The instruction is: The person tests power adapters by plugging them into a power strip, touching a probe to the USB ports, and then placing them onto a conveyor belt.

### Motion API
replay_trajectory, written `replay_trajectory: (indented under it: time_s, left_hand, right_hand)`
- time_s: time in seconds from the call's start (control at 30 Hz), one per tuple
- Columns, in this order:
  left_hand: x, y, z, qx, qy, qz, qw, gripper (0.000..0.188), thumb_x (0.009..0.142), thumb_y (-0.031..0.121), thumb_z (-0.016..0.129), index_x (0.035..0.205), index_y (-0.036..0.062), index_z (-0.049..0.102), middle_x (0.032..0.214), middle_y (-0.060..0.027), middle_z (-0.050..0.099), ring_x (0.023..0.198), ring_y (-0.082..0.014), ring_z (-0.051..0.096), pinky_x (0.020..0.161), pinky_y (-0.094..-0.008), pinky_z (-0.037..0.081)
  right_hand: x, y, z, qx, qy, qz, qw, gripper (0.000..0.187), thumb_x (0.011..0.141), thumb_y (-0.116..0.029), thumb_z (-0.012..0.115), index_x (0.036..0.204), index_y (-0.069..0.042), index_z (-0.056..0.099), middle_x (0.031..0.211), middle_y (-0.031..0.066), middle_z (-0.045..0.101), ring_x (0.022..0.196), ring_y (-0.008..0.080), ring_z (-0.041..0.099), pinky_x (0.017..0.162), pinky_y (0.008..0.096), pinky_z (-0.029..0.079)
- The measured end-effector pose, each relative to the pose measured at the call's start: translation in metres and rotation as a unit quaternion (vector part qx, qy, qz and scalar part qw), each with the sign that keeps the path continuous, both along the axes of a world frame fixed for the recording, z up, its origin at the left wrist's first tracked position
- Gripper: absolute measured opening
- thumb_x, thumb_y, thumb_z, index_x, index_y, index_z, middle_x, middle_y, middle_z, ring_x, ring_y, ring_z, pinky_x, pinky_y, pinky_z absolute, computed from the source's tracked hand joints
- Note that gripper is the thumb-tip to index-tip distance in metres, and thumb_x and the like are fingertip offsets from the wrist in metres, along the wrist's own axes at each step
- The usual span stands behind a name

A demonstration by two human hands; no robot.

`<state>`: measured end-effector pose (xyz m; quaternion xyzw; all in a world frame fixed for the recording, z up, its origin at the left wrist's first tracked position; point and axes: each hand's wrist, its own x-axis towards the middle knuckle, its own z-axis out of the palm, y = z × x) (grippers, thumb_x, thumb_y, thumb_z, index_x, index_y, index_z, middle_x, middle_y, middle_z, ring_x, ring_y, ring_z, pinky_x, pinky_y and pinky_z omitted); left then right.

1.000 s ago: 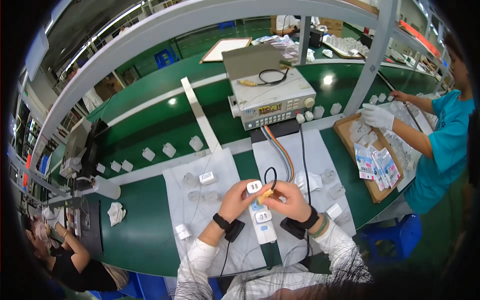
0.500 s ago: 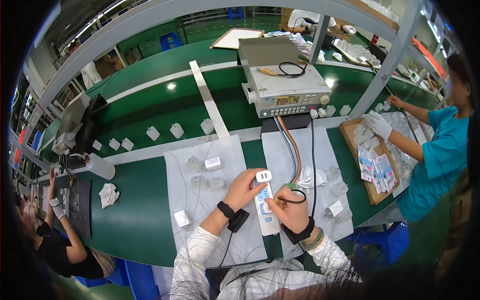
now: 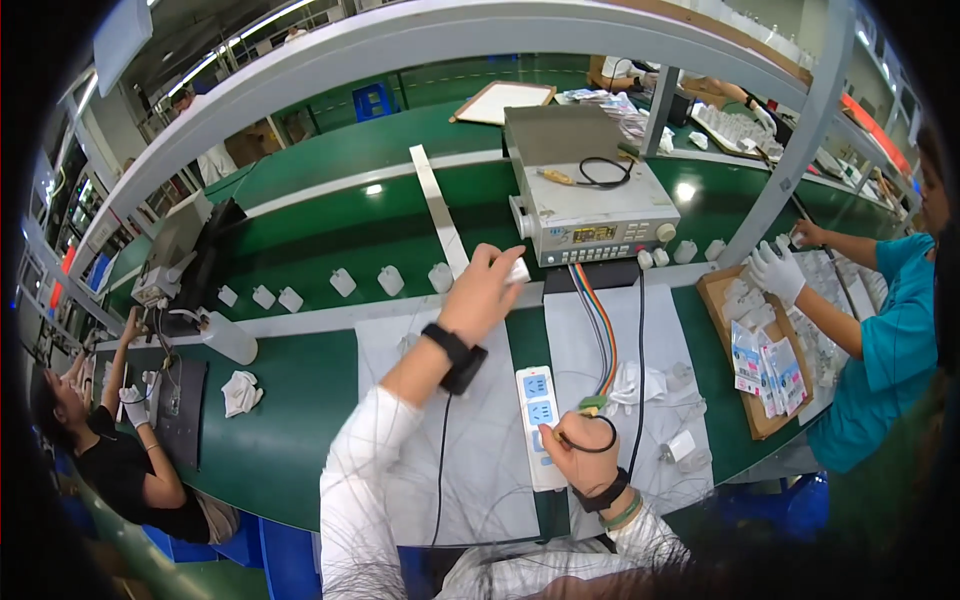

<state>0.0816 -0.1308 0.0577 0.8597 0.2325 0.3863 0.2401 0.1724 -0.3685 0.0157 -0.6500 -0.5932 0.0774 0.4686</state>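
Note:
My left hand (image 3: 484, 297) is raised over the left white sheet, its fingers closed on a small white USB charger (image 3: 518, 272), mostly hidden by the fingers. Below it, the white power strip (image 3: 533, 386) with blue socket faces lies between the two sheets, its upper sockets bare. At the strip's lower part my right hand (image 3: 585, 450) pinches the end of a black cable (image 3: 603, 420); its tip is largely covered by my fingers. Just above that hand sits a green connector (image 3: 592, 403) on coloured wires (image 3: 598, 335).
A grey bench instrument (image 3: 600, 215) stands behind the strip. White chargers (image 3: 391, 280) line the ledge on the left. A crumpled white cloth (image 3: 241, 393), a white bottle (image 3: 228, 337) and a cardboard tray (image 3: 768, 400) with packets lie around. One co-worker sits at each side.
My left hand has lifted the charger off the power strip and carried it up and slightly left, toward the instrument. My right hand stays low by the strip with the cable.

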Motion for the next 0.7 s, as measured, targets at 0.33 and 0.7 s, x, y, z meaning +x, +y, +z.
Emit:
replay_trajectory:
  time_s: [0.33, 0.7]
  left_hand:
    - [0.063, 0.094, -0.078, 0.110, 0.424, 0.063, 0.897, 0.020, 0.084, 0.009, 0.054, 0.100, 0.0100, 0.065, 0.104, -0.0132, 0.061, 0.096, -0.0336, 0.061, 0.077, -0.0439, 0.054]
    - [-0.032, 0.129, -0.053, -0.008, 0.554, 0.234, 0.799, 0.020, 0.085, 0.011, 0.053, 0.101, 0.0103, 0.066, 0.094, -0.0132, 0.066, 0.091, -0.0346, 0.063, 0.074, -0.0453, 0.052]
  right_hand:
    - [-0.001, -0.007, -0.009, -0.011, -0.007, -0.019, 1.000, 0.029, 0.076, -0.015, 0.072, 0.065, -0.010, 0.045, 0.052, 0.0082, 0.049, 0.046, 0.0299, 0.049, 0.045, 0.0411, 0.036]
    - [-0.008, 0.001, -0.013, -0.014, -0.033, -0.004, 0.999, 0.030, 0.076, -0.019, 0.075, 0.067, -0.010, 0.048, 0.055, 0.0064, 0.053, 0.048, 0.0269, 0.053, 0.045, 0.0373, 0.040]
